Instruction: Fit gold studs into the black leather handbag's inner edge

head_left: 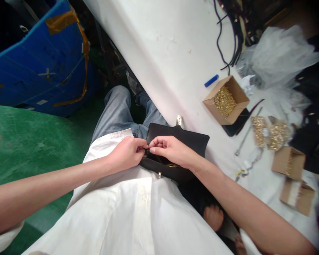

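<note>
A black handbag (179,136) lies at my lap with its flap folded back and a gold-coloured clasp plate (179,120) at the flap's edge. A small metal lock piece (160,174) sits on its front side. My left hand (133,150) is closed at the bag's left end, fingertips pinching its side edge. Close against it, my right hand (172,150) reaches over the opening with thumb and fingers pinched together. What is between the right fingertips is too small to make out. Some gold chain (172,165) shows inside the bag, partly under my right hand.
On the white table (159,46) stand a cardboard box of gold-coloured parts (224,101), a blue lighter-like stick (211,80), bagged gold pieces (271,132), small cartons (288,163) and clear plastic (281,56). A blue bin (42,71) stands left. Someone's bare hand or foot (214,216) shows lower right.
</note>
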The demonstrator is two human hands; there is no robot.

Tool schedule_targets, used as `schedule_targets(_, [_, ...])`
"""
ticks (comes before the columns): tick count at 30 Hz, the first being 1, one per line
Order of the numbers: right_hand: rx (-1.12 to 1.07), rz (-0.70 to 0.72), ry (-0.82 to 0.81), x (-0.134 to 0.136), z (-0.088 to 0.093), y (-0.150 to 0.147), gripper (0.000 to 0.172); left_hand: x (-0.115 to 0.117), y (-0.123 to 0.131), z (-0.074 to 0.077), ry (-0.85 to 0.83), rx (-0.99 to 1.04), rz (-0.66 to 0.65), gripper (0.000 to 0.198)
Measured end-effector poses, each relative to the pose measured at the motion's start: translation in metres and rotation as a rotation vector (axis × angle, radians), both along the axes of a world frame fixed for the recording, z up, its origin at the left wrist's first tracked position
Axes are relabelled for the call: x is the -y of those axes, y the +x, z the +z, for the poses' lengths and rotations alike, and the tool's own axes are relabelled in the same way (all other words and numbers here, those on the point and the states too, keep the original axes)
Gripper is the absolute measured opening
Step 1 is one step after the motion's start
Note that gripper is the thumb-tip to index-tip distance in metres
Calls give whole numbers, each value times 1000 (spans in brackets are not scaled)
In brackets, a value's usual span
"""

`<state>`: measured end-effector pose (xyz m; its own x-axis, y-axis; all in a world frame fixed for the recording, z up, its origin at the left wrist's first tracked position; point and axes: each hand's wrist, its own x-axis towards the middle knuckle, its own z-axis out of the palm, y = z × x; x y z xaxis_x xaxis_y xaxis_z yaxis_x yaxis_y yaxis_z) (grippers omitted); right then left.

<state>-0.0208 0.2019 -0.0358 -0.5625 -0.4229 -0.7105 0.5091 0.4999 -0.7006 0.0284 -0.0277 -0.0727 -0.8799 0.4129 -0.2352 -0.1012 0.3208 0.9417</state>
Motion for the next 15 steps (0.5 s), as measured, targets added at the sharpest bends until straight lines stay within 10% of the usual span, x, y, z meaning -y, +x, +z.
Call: schedule_targets(15, [-266,61,104,2,-4,20,6,-1,0,-7,25,4,-17,24])
